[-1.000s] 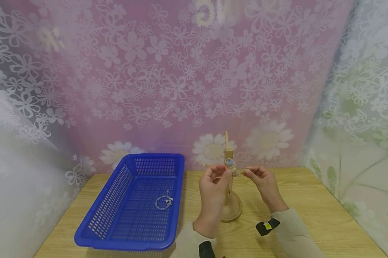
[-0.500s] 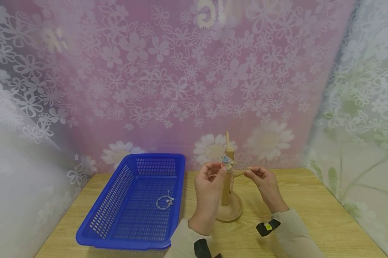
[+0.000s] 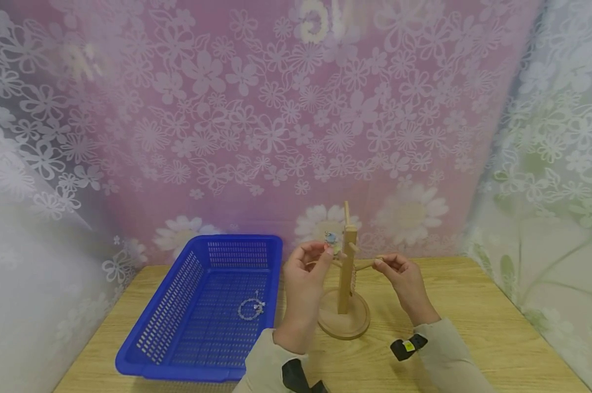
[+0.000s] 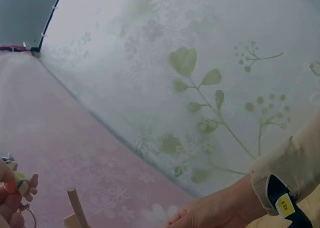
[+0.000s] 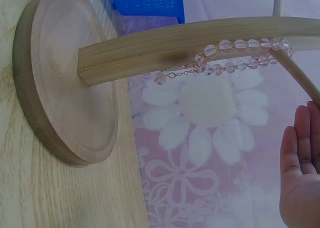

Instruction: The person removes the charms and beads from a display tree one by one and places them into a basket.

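Note:
Between thumb and fingers, my left hand (image 3: 303, 278) pinches a small figurine with a metal ring (image 3: 331, 238), a keychain by its look. The left wrist view shows part of the figurine (image 4: 22, 183), yellow-green and pale, beside the fingers. A wooden stand (image 3: 347, 273) with pegs rises from a round base just right of that hand. My right hand (image 3: 406, 284) pinches the tip of the stand's right peg (image 5: 297, 76). From this peg hangs a bracelet of clear pink beads (image 5: 225, 46) with a short chain.
A blue perforated basket (image 3: 193, 375) stands on the wooden table (image 3: 473, 305) to the left. Inside it, near the right wall, lies a pale beaded bracelet (image 3: 249, 309) with a charm. A flowered curtain (image 3: 296, 136) hangs behind.
My left hand has moved left with the figurine, from in front of the stand to its left side. The right hand keeps its hold on the peg.

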{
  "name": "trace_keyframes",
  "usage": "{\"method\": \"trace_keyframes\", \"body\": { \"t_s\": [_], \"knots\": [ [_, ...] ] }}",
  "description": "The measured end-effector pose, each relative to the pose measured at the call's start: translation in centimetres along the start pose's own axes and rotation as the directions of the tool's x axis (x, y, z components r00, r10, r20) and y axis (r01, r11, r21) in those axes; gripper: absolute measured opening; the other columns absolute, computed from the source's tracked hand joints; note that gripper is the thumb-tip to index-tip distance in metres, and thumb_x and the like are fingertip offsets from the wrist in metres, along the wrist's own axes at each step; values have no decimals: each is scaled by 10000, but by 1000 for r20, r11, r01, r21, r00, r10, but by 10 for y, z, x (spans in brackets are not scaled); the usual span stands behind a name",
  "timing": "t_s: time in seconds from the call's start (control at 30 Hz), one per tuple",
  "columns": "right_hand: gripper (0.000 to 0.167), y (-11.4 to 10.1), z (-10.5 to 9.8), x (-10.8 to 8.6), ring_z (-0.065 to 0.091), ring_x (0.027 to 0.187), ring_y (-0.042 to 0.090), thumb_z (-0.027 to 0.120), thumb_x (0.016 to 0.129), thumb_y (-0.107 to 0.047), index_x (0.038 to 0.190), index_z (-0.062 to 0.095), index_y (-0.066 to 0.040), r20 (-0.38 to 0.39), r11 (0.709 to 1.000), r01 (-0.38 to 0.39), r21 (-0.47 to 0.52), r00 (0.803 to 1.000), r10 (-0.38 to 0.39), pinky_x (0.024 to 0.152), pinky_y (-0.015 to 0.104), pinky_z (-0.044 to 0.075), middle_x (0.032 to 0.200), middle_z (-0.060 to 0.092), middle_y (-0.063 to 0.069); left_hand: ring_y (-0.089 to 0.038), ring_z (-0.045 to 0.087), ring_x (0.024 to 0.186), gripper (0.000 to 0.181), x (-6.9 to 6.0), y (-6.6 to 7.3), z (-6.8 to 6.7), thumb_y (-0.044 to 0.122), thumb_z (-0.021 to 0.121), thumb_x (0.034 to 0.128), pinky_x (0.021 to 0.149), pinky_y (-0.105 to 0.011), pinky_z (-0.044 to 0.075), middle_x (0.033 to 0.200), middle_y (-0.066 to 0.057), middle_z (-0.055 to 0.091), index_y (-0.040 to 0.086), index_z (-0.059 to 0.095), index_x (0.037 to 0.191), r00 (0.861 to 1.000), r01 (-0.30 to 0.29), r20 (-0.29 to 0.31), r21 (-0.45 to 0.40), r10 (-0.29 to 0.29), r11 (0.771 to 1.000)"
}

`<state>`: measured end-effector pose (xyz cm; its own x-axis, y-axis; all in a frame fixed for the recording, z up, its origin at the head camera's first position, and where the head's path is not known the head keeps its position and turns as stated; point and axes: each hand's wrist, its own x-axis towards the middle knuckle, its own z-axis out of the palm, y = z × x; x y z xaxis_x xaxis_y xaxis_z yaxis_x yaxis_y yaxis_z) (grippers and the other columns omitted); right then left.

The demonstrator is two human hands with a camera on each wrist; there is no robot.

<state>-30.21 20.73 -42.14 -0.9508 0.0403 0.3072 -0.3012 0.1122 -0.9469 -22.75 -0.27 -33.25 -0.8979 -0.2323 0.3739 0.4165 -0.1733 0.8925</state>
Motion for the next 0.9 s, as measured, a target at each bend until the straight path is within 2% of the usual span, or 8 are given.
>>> {"method": "trace_keyframes", "body": {
  "t_s": [0.2,0.4,0.63,0.9],
  "knots": [
    [339,0,0,0,637,889,54,631,912,-242,1025,584,74,-5,1000,5,-6,1000,-5,826,146,466,866,677,-112,-126,579,820,190,8,3,-12,126,697,843,725,-254,450,882,-21,662,-8,630,960,999,43,-10,-9,-43,999],
    [360,0,3,-1,640,893,67,636,909,-237,1047,579,91,-12,1000,4,-3,1000,-4,826,144,465,857,679,-121,-130,575,791,144,17,2,-33,110,696,845,719,-269,477,874,13,671,38,638,955,996,79,-31,20,-78,997],
    [362,-1,4,-1,636,884,53,635,909,-237,1055,571,88,-12,1000,8,4,1000,-8,827,146,465,871,680,-101,-107,564,801,151,32,-2,-60,98,685,850,666,-228,450,870,15,658,12,629,961,998,70,5,70,-70,995],
    [322,0,2,-3,644,888,70,632,911,-204,1046,572,83,-11,999,23,41,1000,-22,830,153,470,881,682,-91,-110,552,828,176,46,-6,-86,152,688,866,762,-265,443,866,34,644,34,626,982,995,101,-2,131,-101,986]
  ]
}}
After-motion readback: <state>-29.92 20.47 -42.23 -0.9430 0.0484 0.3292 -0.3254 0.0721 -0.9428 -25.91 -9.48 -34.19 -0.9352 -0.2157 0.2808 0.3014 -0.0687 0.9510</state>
